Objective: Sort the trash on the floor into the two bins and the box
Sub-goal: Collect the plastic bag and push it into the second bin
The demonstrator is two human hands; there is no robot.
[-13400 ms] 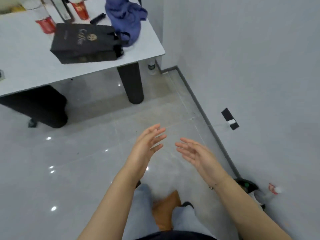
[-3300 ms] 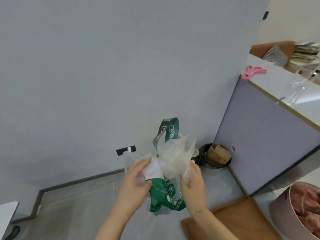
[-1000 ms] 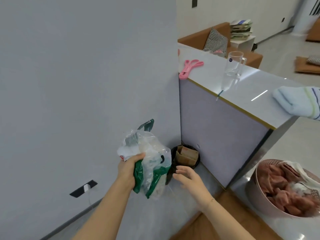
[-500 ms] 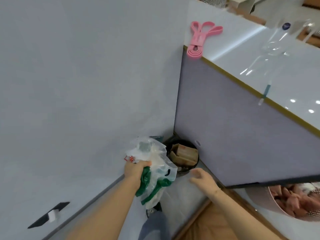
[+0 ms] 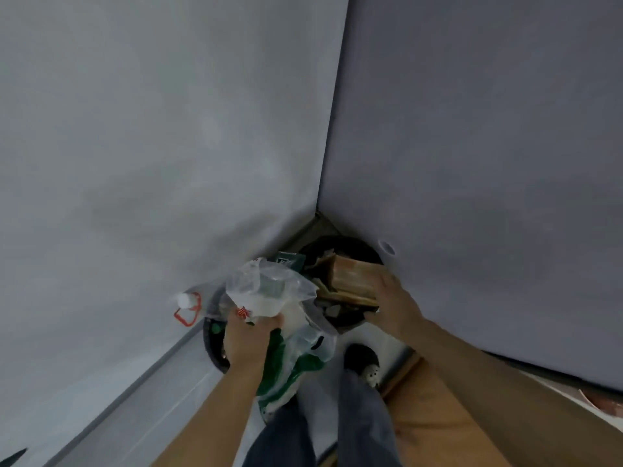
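My left hand [image 5: 247, 338] grips a bundle of clear and green plastic bags [image 5: 269, 291] low in the room's corner. The bundle hangs over a black bin [image 5: 212, 345] against the left wall, and my arm hides most of that bin. A second black bin [image 5: 357, 246] stands right in the corner, stuffed with brown cardboard [image 5: 350, 278]. My right hand [image 5: 394, 301] lies on the right end of that cardboard, fingers laid over it.
A clear bottle with a white cap and red ring [image 5: 187, 303] leans against the left wall beside the near bin. A grey cabinet side [image 5: 488, 163] walls off the right. A brown mat [image 5: 431, 416] and my legs and shoe [image 5: 362, 360] fill the floor below.
I have bent down closer to the corner. My right hand moved forward from above the floor onto the cardboard in the corner bin. My left hand still holds the bags.
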